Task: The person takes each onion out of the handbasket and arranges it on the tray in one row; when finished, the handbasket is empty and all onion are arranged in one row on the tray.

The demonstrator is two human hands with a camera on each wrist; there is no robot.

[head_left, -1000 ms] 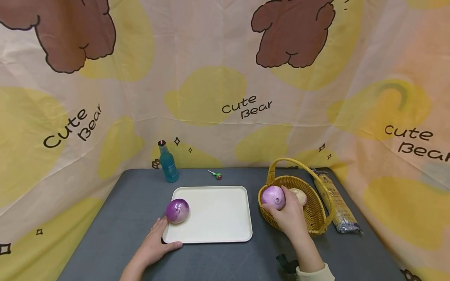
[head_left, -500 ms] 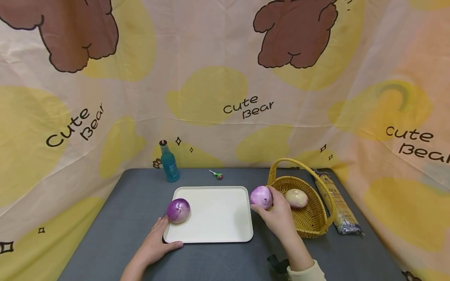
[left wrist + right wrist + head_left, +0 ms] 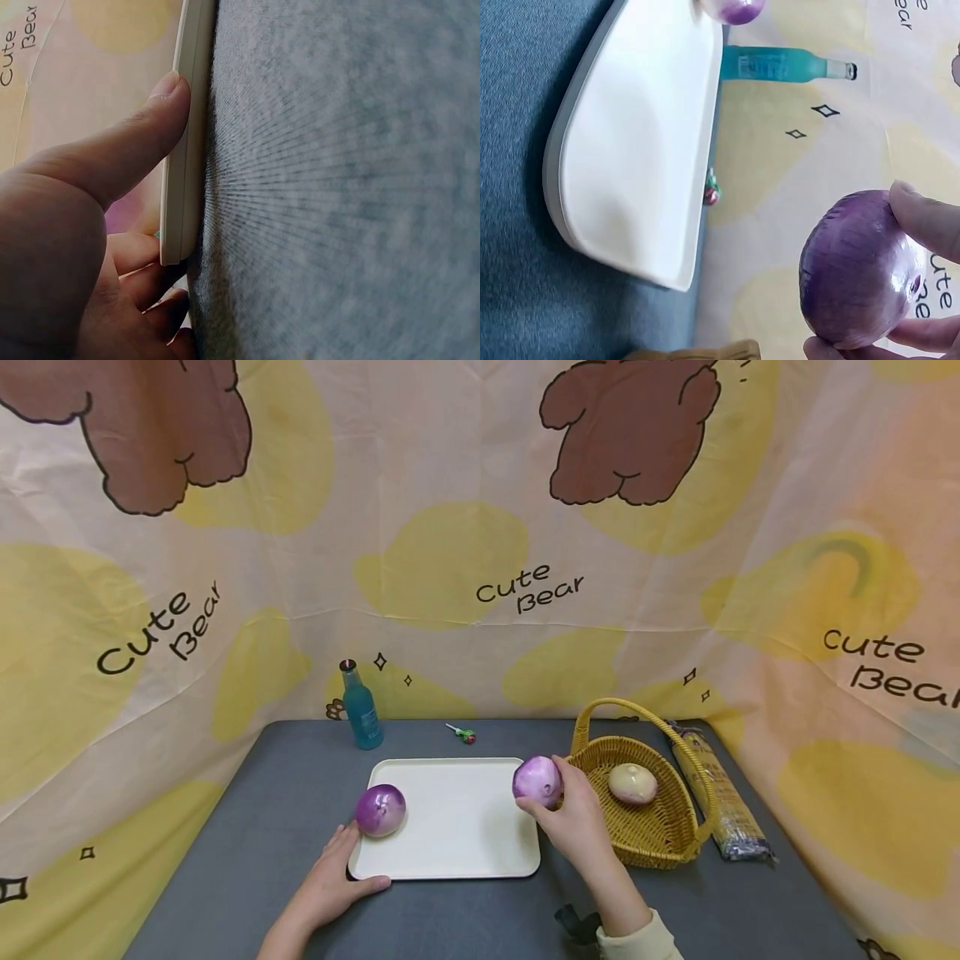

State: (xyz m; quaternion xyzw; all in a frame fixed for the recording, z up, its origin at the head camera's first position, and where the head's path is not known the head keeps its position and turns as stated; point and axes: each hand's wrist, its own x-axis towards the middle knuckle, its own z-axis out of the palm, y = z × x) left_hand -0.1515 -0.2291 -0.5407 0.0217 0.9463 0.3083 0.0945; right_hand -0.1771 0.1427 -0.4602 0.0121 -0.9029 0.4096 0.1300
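Head view shows our right hand [image 3: 576,820] with its grip clamped round a purple onion [image 3: 537,782], held up over the two o'clock edge of the tray [image 3: 450,847]; right wrist view shows that onion clear of the tray. We judge the step in hand to be bringing it from the basket [image 3: 648,837] to the tray. The next move, we think, calls for lowering it onto a bare part and letting go only once it sits steady, since it could roll.

Our left hand [image 3: 326,881] spans the tray's seven o'clock corner, grip spread apart, and seems to brace it. We cannot tell whether its fingertips touch the second onion [image 3: 381,811], which sits on the tray at nine o'clock.

At the tray's three o'clock, the basket holds a pale onion [image 3: 632,783] toward its twelve o'clock. A packet [image 3: 722,797] lies just beside the basket, at its three o'clock. On the tabletop [image 3: 438,920], a bottle [image 3: 363,714] stands at the tray's eleven o'clock.
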